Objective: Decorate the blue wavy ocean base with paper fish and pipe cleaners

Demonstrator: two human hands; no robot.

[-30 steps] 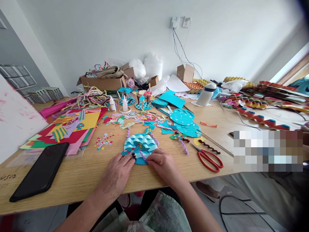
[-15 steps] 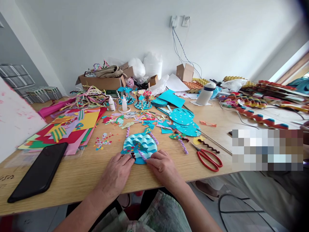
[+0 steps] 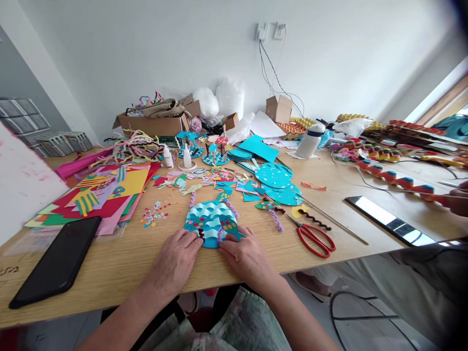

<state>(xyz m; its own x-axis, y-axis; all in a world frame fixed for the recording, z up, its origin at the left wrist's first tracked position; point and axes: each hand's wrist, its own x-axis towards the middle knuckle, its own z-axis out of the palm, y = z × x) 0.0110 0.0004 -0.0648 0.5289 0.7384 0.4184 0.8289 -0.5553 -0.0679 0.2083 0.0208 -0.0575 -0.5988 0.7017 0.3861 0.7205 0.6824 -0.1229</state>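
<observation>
A round blue paper piece with wavy light and dark strips [image 3: 214, 212] lies on the table before me. My left hand [image 3: 178, 258] is closed at its front left, fingertips pinching a short dark brown pipe cleaner [image 3: 201, 233] below a spotted blue paper fish [image 3: 192, 224]. At the front right my right hand [image 3: 245, 251] pinches the foot of a curly purple pipe cleaner [image 3: 220, 234]. A second dotted blue paper fish [image 3: 229, 225] sits at its top, partly over my fingers. Another purple pipe cleaner [image 3: 233, 209] stands behind, by a small fish [image 3: 223, 196].
Red-handled scissors [image 3: 315, 239] lie to the right, near a brown pipe cleaner [image 3: 315, 220]. A black phone [image 3: 56, 261] and coloured paper sheets [image 3: 127, 195] are at left. Glue bottles [image 3: 187, 157] stand behind the scraps. Another person's hand [image 3: 458, 200] is at far right.
The purple pipe cleaner in my right hand has gone from leaning left to nearly upright, and its fish has swung right. My left hand stays about where it was.
</observation>
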